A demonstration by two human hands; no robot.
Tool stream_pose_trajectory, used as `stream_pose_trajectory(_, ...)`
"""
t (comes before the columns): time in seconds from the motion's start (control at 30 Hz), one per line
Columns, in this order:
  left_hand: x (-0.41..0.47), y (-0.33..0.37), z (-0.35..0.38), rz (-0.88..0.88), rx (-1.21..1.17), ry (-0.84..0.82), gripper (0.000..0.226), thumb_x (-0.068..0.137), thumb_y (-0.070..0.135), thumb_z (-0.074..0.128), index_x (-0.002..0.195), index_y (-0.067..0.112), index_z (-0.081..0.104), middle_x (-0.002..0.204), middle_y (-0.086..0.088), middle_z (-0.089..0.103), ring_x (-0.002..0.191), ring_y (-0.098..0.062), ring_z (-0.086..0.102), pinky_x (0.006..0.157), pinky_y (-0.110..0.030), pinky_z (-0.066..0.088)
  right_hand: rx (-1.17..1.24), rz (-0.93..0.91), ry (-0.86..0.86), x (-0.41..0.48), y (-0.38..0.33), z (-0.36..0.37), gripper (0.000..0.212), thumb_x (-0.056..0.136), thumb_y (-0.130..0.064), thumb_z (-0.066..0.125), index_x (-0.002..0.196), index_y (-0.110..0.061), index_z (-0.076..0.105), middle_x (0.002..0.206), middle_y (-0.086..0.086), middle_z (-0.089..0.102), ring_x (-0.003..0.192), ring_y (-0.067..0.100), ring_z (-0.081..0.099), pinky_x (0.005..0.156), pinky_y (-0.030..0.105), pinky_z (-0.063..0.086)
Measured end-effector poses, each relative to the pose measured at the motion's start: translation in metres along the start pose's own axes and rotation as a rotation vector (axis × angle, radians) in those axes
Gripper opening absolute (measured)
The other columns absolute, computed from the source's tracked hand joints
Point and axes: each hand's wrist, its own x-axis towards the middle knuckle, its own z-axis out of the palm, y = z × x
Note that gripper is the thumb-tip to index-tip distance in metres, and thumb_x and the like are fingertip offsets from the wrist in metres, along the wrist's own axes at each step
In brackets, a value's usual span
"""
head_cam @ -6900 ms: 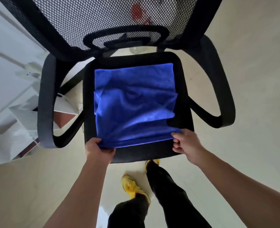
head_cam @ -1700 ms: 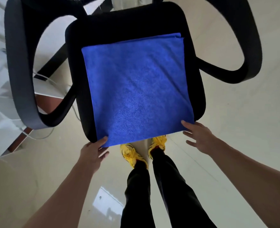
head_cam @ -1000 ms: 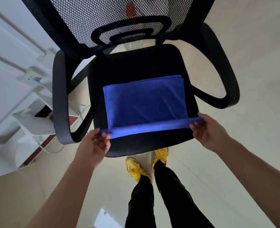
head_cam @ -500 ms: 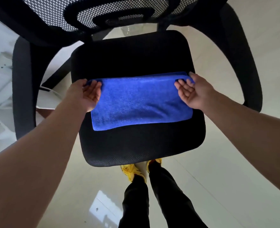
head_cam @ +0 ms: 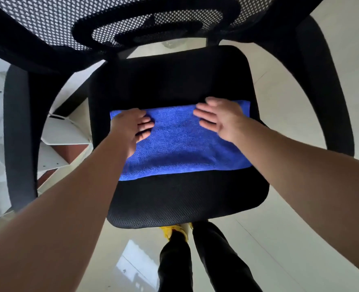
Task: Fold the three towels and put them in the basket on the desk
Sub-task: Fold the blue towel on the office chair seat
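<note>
1. Since the towel [head_cam: 180,144] is a soft microfibre cloth, I judge it light and limp with no stiffness of its own. It should sag wherever it is not supported, and a fold holds only by its own weight.
2. Position: the towel lies folded into a wide band across the middle of the black chair seat [head_cam: 174,199]. The long edges run left to right, and bare seat shows ahead of it and behind it. No basket or desk surface is in frame, and no other towels.
3. Handling: the nap looks grippy against the mesh seat, so sliding is unlikely. The likelier fault is layers shifting and corners going out of line when it is lifted.
4. Where to hold, in my judgement: pinch both short ends through all layers for the next fold. For the carry, put a flat hand under the finished stack, not a grab at one corner.
5. Left hand [head_cam: 130,127]: palm down on the towel's left end, fingers loosely bent and resting on the cloth. It pinches nothing that I can see. The thumb is hidden, so I cannot tell whether it hooks the edge.
6. Right hand [head_cam: 218,116]: spread flat, fingers [head_cam: 206,113] straight and close together, pointing toward the left hand. It lies on the towel near the far edge at the right end, holds nothing, and looks like it is smoothing or pressing. It is slightly blurred.
</note>
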Motion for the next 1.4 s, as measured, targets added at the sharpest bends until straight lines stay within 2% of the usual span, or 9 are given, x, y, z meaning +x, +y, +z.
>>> stream_pose_trajectory(0.1,-0.003,-0.003,-0.020,0.093,0.029,0.104,0.014,0.092,0.012,0.054,0.080,0.017,0.061,0.079,-0.003,0.067,0.071,-0.016,0.067,0.064,-0.027,0.051,0.168,-0.047,0.156,0.013,-0.018,-0.033,0.026,0.103,-0.011,0.032,0.112,-0.004,0.056,0.114,0.009,0.068,0.100,0.018,0.070,0.076,0.030,0.057)
stream_pose_trajectory(0.2,-0.025,-0.025,-0.053,0.174,0.125,0.349,0.012,0.075,0.019,0.071,0.070,0.020,0.060,0.070,-0.007,0.063,0.061,-0.022,0.059,0.058,-0.034,0.050,-0.091,-0.214,0.382,0.009,-0.015,-0.060,0.019,0.092,-0.010,0.051,0.094,0.004,0.065,0.107,0.031,0.065,0.074,0.014,0.061,0.060,0.029,0.047)
stream_pose_trajectory(0.33,-0.057,-0.078,-0.079,-0.020,0.116,0.404,0.031,0.066,0.032,0.082,0.081,0.012,0.064,0.066,-0.007,0.056,0.055,-0.021,0.050,0.053,-0.033,0.045,-0.545,-0.360,0.557,-0.033,0.049,-0.088,0.018,0.083,-0.035,0.066,0.095,-0.021,0.063,0.089,-0.003,0.064,0.082,0.014,0.058,0.077,0.032,0.046)
stream_pose_trajectory(0.47,-0.076,-0.115,-0.070,-0.075,0.047,0.309,0.013,0.082,0.013,0.075,0.088,0.010,0.065,0.066,-0.005,0.055,0.049,-0.017,0.045,0.045,-0.022,0.040,-0.757,-0.222,0.527,-0.064,0.125,-0.105,0.036,0.084,-0.047,0.065,0.106,-0.020,0.062,0.099,-0.004,0.064,0.088,0.019,0.061,0.068,0.029,0.040)
stream_pose_trajectory(0.83,-0.054,-0.111,-0.093,-0.036,0.369,0.233,0.018,0.079,0.012,0.075,0.089,0.000,0.065,0.067,-0.011,0.059,0.055,-0.025,0.058,0.053,-0.028,0.050,-0.748,-0.165,0.519,-0.056,0.107,-0.117,0.009,0.088,-0.027,0.069,0.088,-0.019,0.066,0.086,-0.002,0.063,0.090,0.026,0.063,0.077,0.031,0.044)
stream_pose_trajectory(0.97,-0.066,-0.100,-0.081,0.296,0.768,0.454,0.011,0.076,0.012,0.068,0.083,0.016,0.061,0.075,0.000,0.062,0.073,-0.023,0.056,0.069,-0.028,0.040,-0.811,-0.431,0.597,-0.069,0.106,-0.101,0.019,0.087,-0.022,0.067,0.103,-0.019,0.058,0.098,-0.005,0.056,0.083,0.016,0.053,0.073,0.027,0.036)
stream_pose_trajectory(1.07,-0.076,-0.095,-0.043,0.456,0.739,0.188,0.009,0.084,0.012,0.065,0.081,0.021,0.064,0.073,0.001,0.064,0.069,-0.020,0.059,0.067,-0.027,0.042,-0.728,-0.654,0.371,-0.075,0.113,-0.062,0.009,0.087,-0.016,0.067,0.088,-0.023,0.061,0.085,-0.003,0.064,0.072,0.015,0.061,0.069,0.027,0.044)
stream_pose_trajectory(1.2,-0.067,-0.110,-0.006,0.186,0.622,-0.137,0.014,0.089,0.019,0.063,0.101,0.013,0.065,0.084,-0.006,0.067,0.071,-0.022,0.063,0.068,-0.031,0.051,-0.437,-0.150,-0.051,-0.068,0.120,-0.030,0.005,0.092,-0.015,0.063,0.090,-0.015,0.068,0.081,0.001,0.070,0.073,0.012,0.068,0.065,0.024,0.051)
stream_pose_trajectory(1.4,-0.065,-0.123,-0.034,0.033,0.681,0.015,0.019,0.089,0.018,0.057,0.070,0.014,0.058,0.069,-0.007,0.064,0.058,-0.023,0.056,0.059,-0.032,0.046,-0.284,0.095,0.126,-0.060,0.108,-0.097,0.016,0.092,-0.023,0.062,0.094,-0.009,0.070,0.086,0.007,0.077,0.080,0.017,0.075,0.067,0.028,0.052)
